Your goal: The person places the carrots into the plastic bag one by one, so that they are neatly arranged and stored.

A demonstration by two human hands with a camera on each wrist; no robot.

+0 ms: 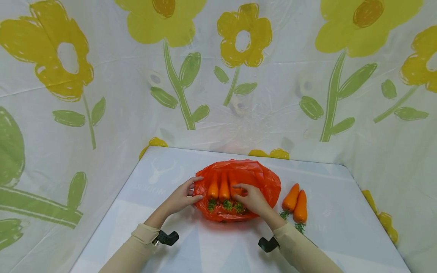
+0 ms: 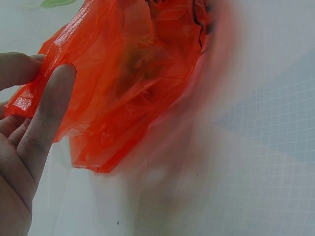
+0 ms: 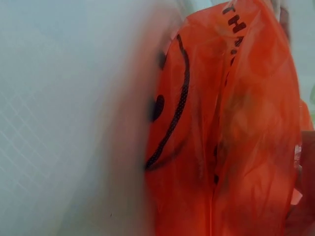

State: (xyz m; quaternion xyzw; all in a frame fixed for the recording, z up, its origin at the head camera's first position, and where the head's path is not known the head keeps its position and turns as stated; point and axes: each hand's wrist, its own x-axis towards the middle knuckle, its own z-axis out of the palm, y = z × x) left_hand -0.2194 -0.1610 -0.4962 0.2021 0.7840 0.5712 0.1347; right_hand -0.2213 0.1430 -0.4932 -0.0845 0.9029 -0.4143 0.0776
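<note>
A red plastic bag (image 1: 259, 178) lies spread on the table with its mouth facing me. Three orange carrots (image 1: 224, 189) with green tops lie side by side inside it. My left hand (image 1: 181, 197) pinches the bag's left rim between thumb and fingers; the left wrist view shows the thin film (image 2: 98, 98) between them. On the right, my right hand (image 1: 254, 199) reaches into the mouth, thumb and fingers about the rightmost carrot (image 1: 234, 185), partly covering it. In the right wrist view the bag (image 3: 256, 147) hides most of that hand.
Two more carrots (image 1: 300, 208) lie together on the white table (image 1: 334, 220), right of the bag. Behind the table and along its sides hangs a flower-print sheet (image 1: 273, 94). Each wrist carries a small black device (image 1: 167, 238).
</note>
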